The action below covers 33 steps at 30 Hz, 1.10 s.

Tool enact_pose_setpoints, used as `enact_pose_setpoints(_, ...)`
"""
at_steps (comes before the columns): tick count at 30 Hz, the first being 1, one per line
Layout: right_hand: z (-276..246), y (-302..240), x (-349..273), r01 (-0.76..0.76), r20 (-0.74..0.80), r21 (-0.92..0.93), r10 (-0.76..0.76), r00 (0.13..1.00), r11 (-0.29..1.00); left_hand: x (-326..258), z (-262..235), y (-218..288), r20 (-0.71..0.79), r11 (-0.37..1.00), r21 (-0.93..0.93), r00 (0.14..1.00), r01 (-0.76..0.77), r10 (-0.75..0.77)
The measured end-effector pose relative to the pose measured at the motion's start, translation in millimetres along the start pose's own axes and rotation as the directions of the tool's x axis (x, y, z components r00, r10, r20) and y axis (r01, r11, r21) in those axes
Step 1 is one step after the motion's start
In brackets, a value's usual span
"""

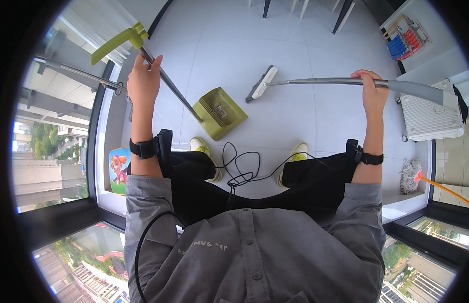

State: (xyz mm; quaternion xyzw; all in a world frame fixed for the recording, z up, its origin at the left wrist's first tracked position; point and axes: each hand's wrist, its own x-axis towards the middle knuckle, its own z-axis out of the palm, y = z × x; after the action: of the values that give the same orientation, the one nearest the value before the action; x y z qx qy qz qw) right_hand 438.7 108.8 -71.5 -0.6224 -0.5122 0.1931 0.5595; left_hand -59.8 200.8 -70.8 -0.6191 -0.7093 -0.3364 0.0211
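Note:
My left hand is closed around the metal pole of a long-handled green dustpan, just below its green top grip. The pan rests on the floor in front of my feet, its mouth turned to the right, with some greyish debris inside. With my right hand I grip the grey pole of a broom. Its white head with dark bristles touches the floor to the upper right of the dustpan, a short gap away from it.
Black cables hang between my legs. A white suitcase stands at the right, near a mop with an orange handle. Table and chair legs are at the far end. A colourful cartoon picture is by the left window.

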Motion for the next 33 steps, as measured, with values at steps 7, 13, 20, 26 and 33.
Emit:
enact_pose_setpoints(7,26,10,-9,-0.033,0.17,-0.1,0.049,0.984,0.994,1,3,-1,-0.02,1.0,0.01,1.0,-0.025,0.025)
enact_pose_setpoints(13,46,-5,-23,0.024,0.247,-0.194,0.025,0.969,0.981,0,1,-1,-0.004,1.0,0.001,1.0,-0.015,0.015)
enact_pose_setpoints(20,45,-15,-30,0.081,0.31,-0.171,-0.024,0.95,0.982,-1,-1,1,-0.007,1.0,-0.017,1.0,-0.024,0.023)
enact_pose_setpoints(26,30,-22,-25,0.022,0.296,-0.101,0.009,0.955,0.995,0,1,-2,-0.004,0.999,-0.015,1.0,-0.029,0.029)
enact_pose_setpoints(33,5,-14,-8,-0.078,0.087,0.019,0.076,0.993,0.997,1,2,-4,-0.017,0.999,-0.007,0.999,-0.042,0.042)
